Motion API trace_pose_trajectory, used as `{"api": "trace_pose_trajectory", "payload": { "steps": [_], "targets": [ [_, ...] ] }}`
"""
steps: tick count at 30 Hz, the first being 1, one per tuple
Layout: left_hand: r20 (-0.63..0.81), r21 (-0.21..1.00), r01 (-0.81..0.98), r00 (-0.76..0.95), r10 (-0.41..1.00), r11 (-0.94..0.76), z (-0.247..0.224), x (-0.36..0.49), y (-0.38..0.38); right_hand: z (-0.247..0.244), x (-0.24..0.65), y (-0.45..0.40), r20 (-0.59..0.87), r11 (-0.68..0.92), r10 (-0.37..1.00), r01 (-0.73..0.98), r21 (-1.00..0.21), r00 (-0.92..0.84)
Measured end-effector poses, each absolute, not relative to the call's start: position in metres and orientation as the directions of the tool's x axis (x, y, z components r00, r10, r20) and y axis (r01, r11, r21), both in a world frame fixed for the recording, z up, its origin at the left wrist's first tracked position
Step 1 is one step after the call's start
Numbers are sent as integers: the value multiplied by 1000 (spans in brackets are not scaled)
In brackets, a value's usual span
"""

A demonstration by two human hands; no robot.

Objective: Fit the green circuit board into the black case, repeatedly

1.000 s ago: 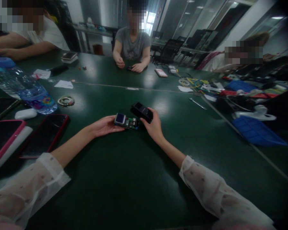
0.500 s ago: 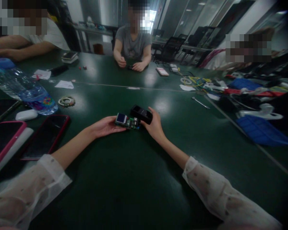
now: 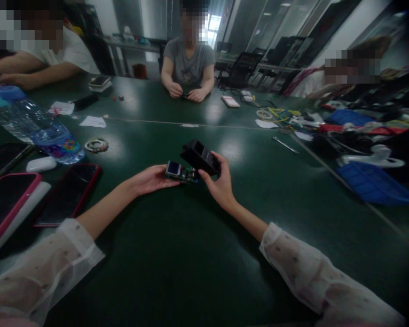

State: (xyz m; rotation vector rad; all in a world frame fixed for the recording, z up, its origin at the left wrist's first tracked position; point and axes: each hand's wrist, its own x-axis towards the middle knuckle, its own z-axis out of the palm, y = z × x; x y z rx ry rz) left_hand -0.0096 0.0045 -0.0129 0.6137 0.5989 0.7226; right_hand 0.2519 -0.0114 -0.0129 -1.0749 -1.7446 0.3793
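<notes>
My left hand (image 3: 153,180) holds a green circuit board (image 3: 187,175) by its left end, with a small screen (image 3: 174,168) on top. In my right hand (image 3: 221,184) is a black plastic casing (image 3: 200,156) with a rectangular window, gripped at its right end between thumb and fingers. The casing is tilted, its left end raised above and behind the board. Both things are held over the dark green table (image 3: 177,254), close together; whether they touch I cannot tell. The left fingers are partly hidden beneath the board.
On the left are water bottles (image 3: 59,141), a red-edged phone (image 3: 68,195), a pink-cased phone (image 3: 10,204) and a coiled cable (image 3: 96,145). A wrench (image 3: 285,144), a blue tray (image 3: 375,184) and tangled cables (image 3: 279,113) lie right. A person (image 3: 189,63) sits opposite; others sit at the sides.
The black casing has tipped up in my right hand, its left end rising away from the board, so its window shows more. My left hand and the board have hardly moved.
</notes>
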Motion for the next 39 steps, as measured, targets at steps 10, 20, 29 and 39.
{"api": "trace_pose_trajectory", "payload": {
  "steps": [10, 20, 29, 39],
  "targets": [
    [-299, 651, -457, 579, 758, 606, -15, -10, 3, -12, 244, -16, 560, 676, 736, 388, -626, -380],
    [-241, 716, -398, 631, 738, 574, -15, -7, 3, -15, 244, -12, 519, 662, 748, 402, -633, -414],
    [-275, 744, -404, 541, 795, 533, -8, -6, -4, -10, 243, -14, 485, 686, 719, 397, -610, -498],
    [-278, 754, -413, 503, 818, 510, -5, -4, -6, -15, 242, -12, 428, 630, 763, 409, -660, -485]
  ]
}}
